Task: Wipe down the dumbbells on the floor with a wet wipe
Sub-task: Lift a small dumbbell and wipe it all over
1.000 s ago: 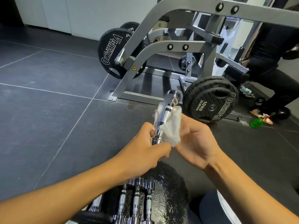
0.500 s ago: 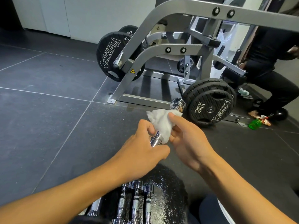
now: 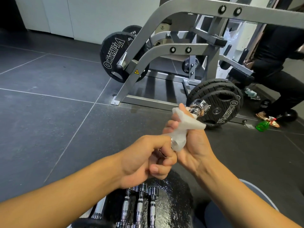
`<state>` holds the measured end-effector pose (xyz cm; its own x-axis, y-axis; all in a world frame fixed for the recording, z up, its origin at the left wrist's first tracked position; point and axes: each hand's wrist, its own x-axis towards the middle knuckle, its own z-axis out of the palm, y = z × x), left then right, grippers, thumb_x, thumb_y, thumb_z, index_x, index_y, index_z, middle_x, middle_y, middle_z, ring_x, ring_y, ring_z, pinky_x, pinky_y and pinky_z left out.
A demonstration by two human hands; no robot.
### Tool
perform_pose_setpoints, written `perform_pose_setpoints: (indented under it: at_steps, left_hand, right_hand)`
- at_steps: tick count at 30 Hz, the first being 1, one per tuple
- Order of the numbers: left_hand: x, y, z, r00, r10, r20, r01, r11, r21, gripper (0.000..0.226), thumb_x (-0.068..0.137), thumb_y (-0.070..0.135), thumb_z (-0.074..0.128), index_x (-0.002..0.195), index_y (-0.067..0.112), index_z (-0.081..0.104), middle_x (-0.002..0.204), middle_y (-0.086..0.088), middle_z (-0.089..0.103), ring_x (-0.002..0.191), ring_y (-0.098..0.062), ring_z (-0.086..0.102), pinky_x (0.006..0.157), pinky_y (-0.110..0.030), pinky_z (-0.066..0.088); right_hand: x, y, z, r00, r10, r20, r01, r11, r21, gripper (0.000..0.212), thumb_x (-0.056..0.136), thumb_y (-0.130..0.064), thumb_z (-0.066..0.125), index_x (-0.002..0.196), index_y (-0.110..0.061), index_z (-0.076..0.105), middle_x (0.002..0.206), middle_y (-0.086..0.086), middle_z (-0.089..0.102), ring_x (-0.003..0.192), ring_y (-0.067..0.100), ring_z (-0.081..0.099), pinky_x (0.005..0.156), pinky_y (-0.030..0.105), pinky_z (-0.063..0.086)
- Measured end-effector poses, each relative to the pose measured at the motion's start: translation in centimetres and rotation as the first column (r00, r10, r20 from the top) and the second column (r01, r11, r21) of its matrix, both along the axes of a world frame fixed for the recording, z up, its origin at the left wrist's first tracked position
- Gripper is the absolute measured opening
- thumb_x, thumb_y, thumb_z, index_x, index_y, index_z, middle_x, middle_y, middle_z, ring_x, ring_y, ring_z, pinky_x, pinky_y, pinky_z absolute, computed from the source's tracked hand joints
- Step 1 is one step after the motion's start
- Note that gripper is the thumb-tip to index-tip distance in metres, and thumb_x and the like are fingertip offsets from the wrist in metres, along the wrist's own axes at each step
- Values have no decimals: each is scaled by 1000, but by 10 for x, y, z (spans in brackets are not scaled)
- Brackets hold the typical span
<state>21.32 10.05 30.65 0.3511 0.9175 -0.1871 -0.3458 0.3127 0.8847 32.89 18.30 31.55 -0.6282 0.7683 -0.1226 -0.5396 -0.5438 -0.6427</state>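
A small chrome dumbbell (image 3: 198, 106) is held up in the air over the floor, slanting from near me up to the right. My left hand (image 3: 146, 160) grips its near end, which is hidden inside my fist. My right hand (image 3: 189, 140) is closed around the shaft with a white wet wipe (image 3: 182, 125) wrapped between palm and metal. Only the far chrome head shows past the wipe. Several more chrome dumbbells (image 3: 139, 204) lie side by side on a black weight plate (image 3: 174, 204) below my arms.
A grey steel gym machine (image 3: 158, 50) loaded with black Olympia plates (image 3: 220, 104) stands just beyond my hands. A person in black (image 3: 279, 66) sits at the right. A green bottle (image 3: 262, 125) lies on the dark tiled floor (image 3: 49, 120).
My right hand has closed fully around the shaft and slid the wipe along it. The dumbbell has tilted further to the right, and its far head now lies in front of the black plate.
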Motion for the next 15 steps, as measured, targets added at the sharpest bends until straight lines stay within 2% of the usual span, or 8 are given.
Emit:
perform_pose_setpoints:
  at_steps: [3,5,6,8,10,11,13,15]
  left_hand:
    - [-2,5,-9,971,66,-228,-69,998,-6,48,66,9,62,105,18,35,67,-8,45,46,-13,29,53,-30,18]
    - [0,5,-12,906,115,-408,-100,993,58,53,71,12,67,110,27,33,66,-2,46,48,-14,34,49,-27,25]
    - [1,4,-13,828,166,-536,-113,985,131,51,74,16,68,107,29,31,66,0,46,49,-14,36,48,-28,29]
    - [5,1,-15,556,347,-755,-105,931,350,49,77,23,67,103,26,25,68,1,50,50,-19,43,48,-33,35]
    - [9,-1,-19,304,515,-801,-3,842,540,50,82,25,65,102,23,20,68,-1,56,53,-25,53,50,-37,37]
    - [10,-1,-22,259,560,-787,40,808,588,50,84,24,65,102,23,18,68,-1,56,54,-25,54,49,-38,37]
    - [10,1,-21,335,521,-785,48,822,567,52,83,23,67,103,23,19,69,1,55,51,-19,49,47,-38,37]
    - [6,4,-14,651,287,-703,-46,939,342,55,76,19,69,106,28,25,68,2,49,49,-13,40,46,-34,35]
  right_hand:
    - [-2,6,-3,1000,-14,2,14,999,-31,48,80,-44,78,58,-21,41,49,-4,38,48,10,35,58,21,35]
    - [-3,7,-6,998,-56,36,58,997,-55,53,71,-41,89,59,-22,40,51,-4,31,52,11,27,63,27,22]
    - [-5,6,-7,995,-79,60,84,994,-76,53,69,-37,90,60,-22,41,52,-4,30,51,12,26,62,27,23]
    - [-6,3,-7,986,-133,102,144,983,-116,44,71,-33,86,62,-22,44,54,-2,32,49,12,29,56,24,33]
    - [-8,0,-6,972,-195,133,212,969,-128,39,73,-28,86,69,-22,47,59,-1,33,51,13,30,51,24,35]
    - [-8,-1,-6,963,-225,147,244,962,-123,38,75,-26,85,71,-22,47,59,-1,33,50,13,30,50,23,34]
    - [-4,-2,-6,965,-224,137,240,964,-112,38,82,-24,79,66,-22,44,51,-3,31,43,12,31,43,22,33]
    - [3,-3,-6,996,-69,52,74,991,-110,48,89,-29,71,52,-21,41,41,-3,29,37,11,30,39,20,31]
